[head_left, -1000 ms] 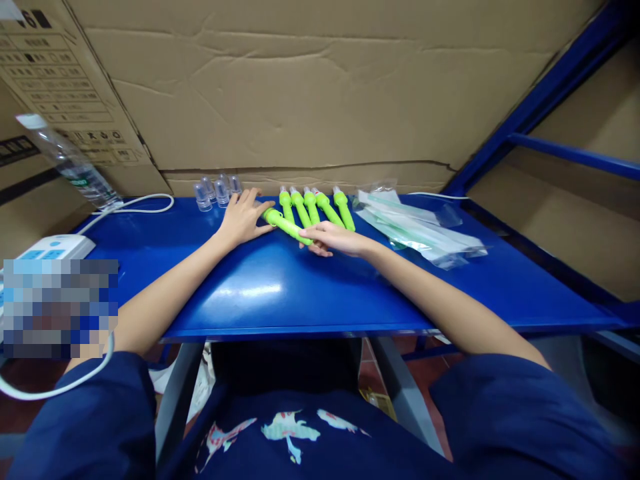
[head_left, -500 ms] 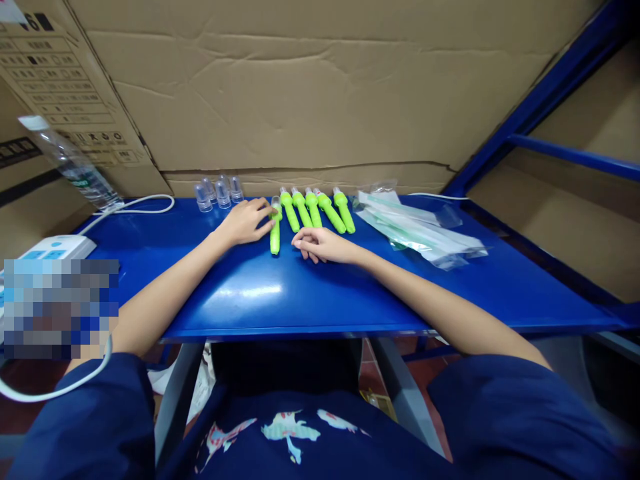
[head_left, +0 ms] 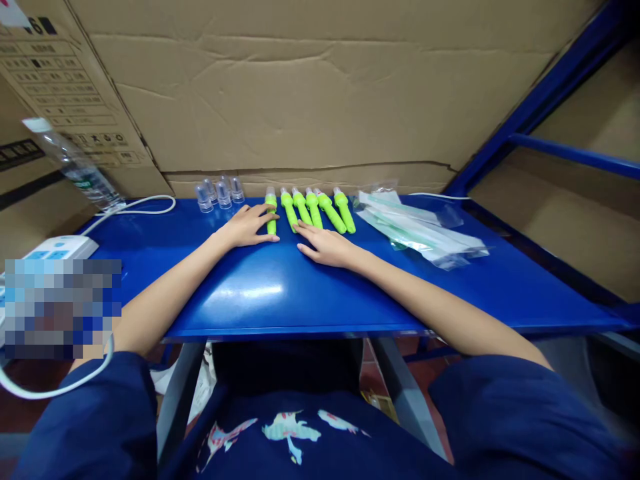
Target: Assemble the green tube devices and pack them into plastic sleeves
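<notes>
Stick of lime-green plastic, clear-tipped, lies under the splayed left hand, just left of five matching sticks. Six seem laid out; clear plastic caps stand loose, farther left. The right hand, grasping nothing, touches the five's near ends.

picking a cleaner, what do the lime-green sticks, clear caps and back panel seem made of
Lime-green sticks: probably molded plastic, evenly colored with a slight sheen.
Clear caps: likely hard plastic, transparent and glossy, though glass isn't ruled out.
Back panel: apparently cardboard, matte brown with creases.
</notes>
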`<state>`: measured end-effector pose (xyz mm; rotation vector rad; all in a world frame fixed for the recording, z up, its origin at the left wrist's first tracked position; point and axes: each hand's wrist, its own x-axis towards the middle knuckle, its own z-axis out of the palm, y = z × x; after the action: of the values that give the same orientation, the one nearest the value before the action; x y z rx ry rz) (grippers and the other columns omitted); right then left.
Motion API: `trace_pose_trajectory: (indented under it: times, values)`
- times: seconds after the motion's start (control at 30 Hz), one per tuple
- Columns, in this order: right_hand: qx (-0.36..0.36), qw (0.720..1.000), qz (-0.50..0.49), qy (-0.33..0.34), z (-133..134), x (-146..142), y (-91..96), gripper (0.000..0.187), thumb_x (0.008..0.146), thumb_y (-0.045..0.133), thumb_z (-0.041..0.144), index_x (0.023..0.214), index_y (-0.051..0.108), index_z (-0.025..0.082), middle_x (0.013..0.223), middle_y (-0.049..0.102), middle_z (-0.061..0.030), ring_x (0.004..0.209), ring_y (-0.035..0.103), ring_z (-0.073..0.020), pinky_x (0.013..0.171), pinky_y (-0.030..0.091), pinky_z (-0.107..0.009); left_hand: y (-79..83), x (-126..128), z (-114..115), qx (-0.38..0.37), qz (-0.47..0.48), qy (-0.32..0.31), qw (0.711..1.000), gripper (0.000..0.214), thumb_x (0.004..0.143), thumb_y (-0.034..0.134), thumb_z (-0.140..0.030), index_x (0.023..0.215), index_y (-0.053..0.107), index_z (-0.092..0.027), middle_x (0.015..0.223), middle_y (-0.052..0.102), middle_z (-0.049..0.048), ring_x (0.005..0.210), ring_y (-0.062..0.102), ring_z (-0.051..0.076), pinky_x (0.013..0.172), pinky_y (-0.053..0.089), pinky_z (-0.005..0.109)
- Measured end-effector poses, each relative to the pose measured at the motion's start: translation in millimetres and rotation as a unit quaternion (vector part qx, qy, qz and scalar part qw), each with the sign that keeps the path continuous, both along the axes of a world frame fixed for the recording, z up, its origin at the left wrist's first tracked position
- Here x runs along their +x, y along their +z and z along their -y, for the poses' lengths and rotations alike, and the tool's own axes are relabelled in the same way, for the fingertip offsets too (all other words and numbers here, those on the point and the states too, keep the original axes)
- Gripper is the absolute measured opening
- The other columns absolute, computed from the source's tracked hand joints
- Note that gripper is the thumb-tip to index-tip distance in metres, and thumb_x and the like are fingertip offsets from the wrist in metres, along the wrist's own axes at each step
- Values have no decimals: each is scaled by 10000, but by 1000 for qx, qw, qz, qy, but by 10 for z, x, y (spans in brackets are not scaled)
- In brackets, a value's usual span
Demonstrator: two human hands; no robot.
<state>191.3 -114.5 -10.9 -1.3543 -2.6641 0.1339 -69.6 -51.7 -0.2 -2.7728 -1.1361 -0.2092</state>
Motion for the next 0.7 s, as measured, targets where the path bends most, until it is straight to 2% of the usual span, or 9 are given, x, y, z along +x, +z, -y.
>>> trace_pose_trajectory:
  times: [0.1,0.2,0.33,0.5,0.7]
  values:
    - [7,1000,23,-6,42,-24,31,616,1071,450,299,1617,398,17,1710,266,-213,1496,484,-351,1239,420,-488,-14,7,15,15,-9,38,999,652,1016,538,-587,1538,530,-197,1646,445,194,1506,453,361,1168,401,518]
    - [16,999,30,4,71,-41,33,579,1079,444,298,1591,451,28,1700,297,-201,1478,510,-337,1217,453,-474,-10,58,64,21,-16,51,998,682,1014,541,-592,1555,510,-179,1653,427,211,1512,442,376,1171,401,531]
    - [22,998,44,27,88,-47,30,488,1083,441,281,1490,586,53,1671,371,-190,1440,556,-329,1165,509,-462,11,106,107,5,-16,50,999,660,1022,531,-572,1545,517,-171,1634,453,204,1483,479,364,1164,414,515]
    - [26,998,35,37,133,-62,79,454,1076,467,248,1475,603,77,1627,457,-186,1427,573,-306,1145,525,-427,10,79,76,-16,-5,50,999,678,1007,534,-603,1535,518,-179,1618,472,182,1474,489,356,1157,418,515]
    - [31,999,8,35,169,-88,85,408,1079,457,239,1407,652,95,1563,550,-170,1403,598,-308,1113,545,-441,22,7,14,-15,2,29,999,679,1009,488,-618,1533,520,-187,1610,486,177,1461,500,344,1165,403,480]
